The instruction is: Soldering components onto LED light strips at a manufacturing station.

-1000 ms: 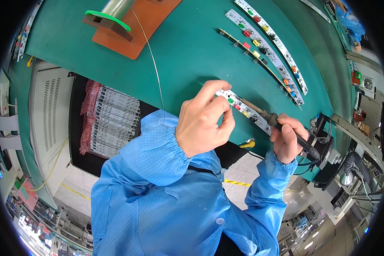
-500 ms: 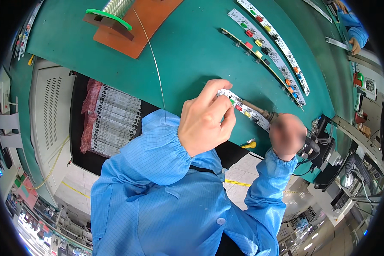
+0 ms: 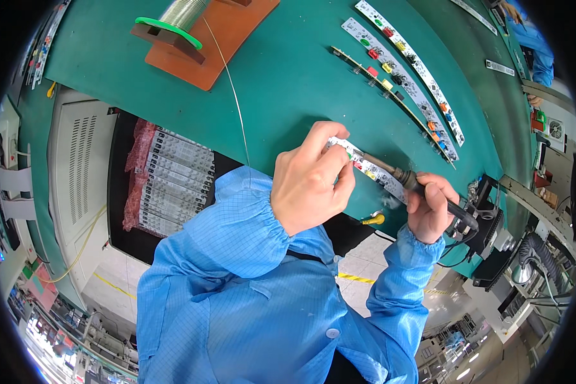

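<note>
My left hand point(image 3: 310, 182) is closed on the near-left end of a narrow white circuit board strip point(image 3: 381, 176) with small red, green and yellow connectors, tilted over the green bench. In my right hand point(image 3: 434, 208) is a soldering iron point(image 3: 404, 177), its dark handle in my fingers and its metal shaft lying along the strip. The tip is close to my left fingers; whether it touches the board cannot be made out. A thin solder wire point(image 3: 235, 96) runs from a spool point(image 3: 180, 14) toward my left sleeve, where its end is hidden.
Three more board strips point(image 3: 403, 77) lie at the far right of the green bench point(image 3: 288, 70). The spool sits on a brown stand point(image 3: 198, 67). Left of me, a black tray point(image 3: 118, 192) holds stacked boards. A yellow-handled item point(image 3: 374, 219) lies near the edge. A co-worker's blue sleeve point(image 3: 534, 41) shows top right.
The view has shifted slightly, and both hands keep nearly the same pose on the strip and iron. At top right, the co-worker's arm has moved.
</note>
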Demonstrator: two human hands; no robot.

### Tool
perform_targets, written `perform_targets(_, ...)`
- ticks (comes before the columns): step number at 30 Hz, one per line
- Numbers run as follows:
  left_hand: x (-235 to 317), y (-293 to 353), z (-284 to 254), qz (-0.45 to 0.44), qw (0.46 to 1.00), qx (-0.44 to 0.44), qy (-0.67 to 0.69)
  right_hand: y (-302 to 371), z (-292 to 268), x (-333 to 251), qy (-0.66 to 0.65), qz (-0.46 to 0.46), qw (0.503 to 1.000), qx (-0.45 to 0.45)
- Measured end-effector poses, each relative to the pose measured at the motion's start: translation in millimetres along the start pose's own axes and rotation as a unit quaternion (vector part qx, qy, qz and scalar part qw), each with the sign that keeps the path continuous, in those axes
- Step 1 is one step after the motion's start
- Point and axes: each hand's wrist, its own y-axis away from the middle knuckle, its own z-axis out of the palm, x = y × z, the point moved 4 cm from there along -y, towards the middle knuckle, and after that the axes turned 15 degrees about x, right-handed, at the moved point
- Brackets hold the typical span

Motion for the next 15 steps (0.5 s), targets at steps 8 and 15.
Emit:
perform_targets(8, -2.1, 0.1, 0.0, -0.003, 1.000, 0.004, -0.004, 0.0, -0.1, 0.8, 0.003, -0.007, 1.000, -0.005)
perform_targets(15, -0.1, -0.1, -2.6, 0.005, 1.000, 0.015, 0.011, 2.7, 1.0, -0.9, 0.006, 0.000, 1.000, 0.012)
